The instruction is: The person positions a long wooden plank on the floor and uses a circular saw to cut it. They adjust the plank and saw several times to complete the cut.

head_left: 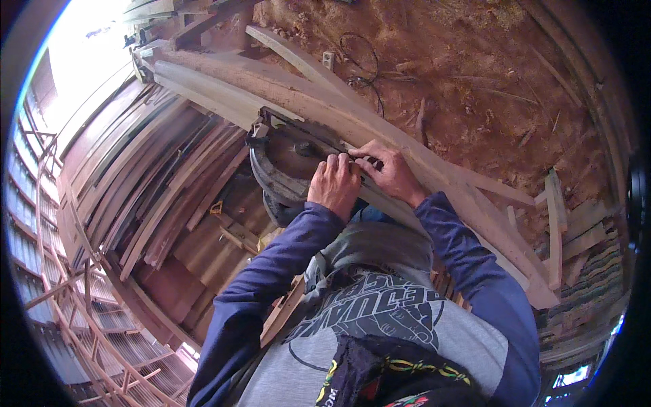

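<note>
My left hand (336, 182) is closed, its fingers curled over the edge of a dark metal machine part. Close beside it, my right hand (391, 173) is bent in a pinch, with thumb and fingers drawn together near a small dark bit. What either hand holds is too small and hidden to name. The machine part has a curved dark metal rim (263, 165) and a round hub (304, 148) on a brownish flat face. It sits against a long wooden beam (319, 112) that runs diagonally past my hands.
Stacked boards (163, 183) lie to the left. Beyond the beam is reddish, dusty ground (468, 81) with a black cable (376, 68) and a small pale socket block (329, 60). A wooden frame (555, 224) stands at the right, near scrap planks.
</note>
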A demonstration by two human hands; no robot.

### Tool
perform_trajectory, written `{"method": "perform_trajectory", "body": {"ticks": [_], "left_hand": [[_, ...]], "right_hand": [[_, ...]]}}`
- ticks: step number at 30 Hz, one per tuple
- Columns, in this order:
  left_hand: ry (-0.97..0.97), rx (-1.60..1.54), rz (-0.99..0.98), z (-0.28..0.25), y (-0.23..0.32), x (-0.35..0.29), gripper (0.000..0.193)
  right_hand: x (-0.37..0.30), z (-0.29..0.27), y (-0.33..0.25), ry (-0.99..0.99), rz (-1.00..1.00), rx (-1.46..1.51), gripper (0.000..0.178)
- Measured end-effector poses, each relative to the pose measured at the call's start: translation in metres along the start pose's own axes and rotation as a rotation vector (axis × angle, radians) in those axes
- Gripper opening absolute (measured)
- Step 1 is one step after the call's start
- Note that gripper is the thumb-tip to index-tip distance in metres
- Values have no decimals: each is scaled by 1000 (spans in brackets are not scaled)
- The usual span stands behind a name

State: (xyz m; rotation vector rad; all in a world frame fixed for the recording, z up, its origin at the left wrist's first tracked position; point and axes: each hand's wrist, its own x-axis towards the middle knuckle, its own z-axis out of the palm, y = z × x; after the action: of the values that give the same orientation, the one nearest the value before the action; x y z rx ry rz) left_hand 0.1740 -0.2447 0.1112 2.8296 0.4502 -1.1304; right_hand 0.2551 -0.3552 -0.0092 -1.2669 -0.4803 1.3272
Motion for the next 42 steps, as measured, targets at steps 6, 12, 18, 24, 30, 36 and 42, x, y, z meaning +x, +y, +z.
{"method": "perform_trajectory", "body": {"ticks": [6,12,18,24,30,36,42], "left_hand": [[-34,17,31,0,-3,2,22],[-60,-4,75,-22,-11,-10,19],[-56,-83,143,-40,-22,-7,21],[-161,-104,125,-39,-21,3,26],[-217,-153,186,-33,-26,16,27],[-254,-186,196,-34,-28,20,26],[-363,-274,173,-39,-28,24,27]], "right_hand": [[1,-1,-6,57,-112,-277,24],[-2,6,-11,125,-60,-379,21],[1,8,-6,170,-98,-392,21],[-6,13,-4,213,-31,-353,21],[-20,18,-4,357,-2,-268,26],[-56,30,-12,137,122,-41,45],[-62,34,-14,100,62,-117,55]]}}
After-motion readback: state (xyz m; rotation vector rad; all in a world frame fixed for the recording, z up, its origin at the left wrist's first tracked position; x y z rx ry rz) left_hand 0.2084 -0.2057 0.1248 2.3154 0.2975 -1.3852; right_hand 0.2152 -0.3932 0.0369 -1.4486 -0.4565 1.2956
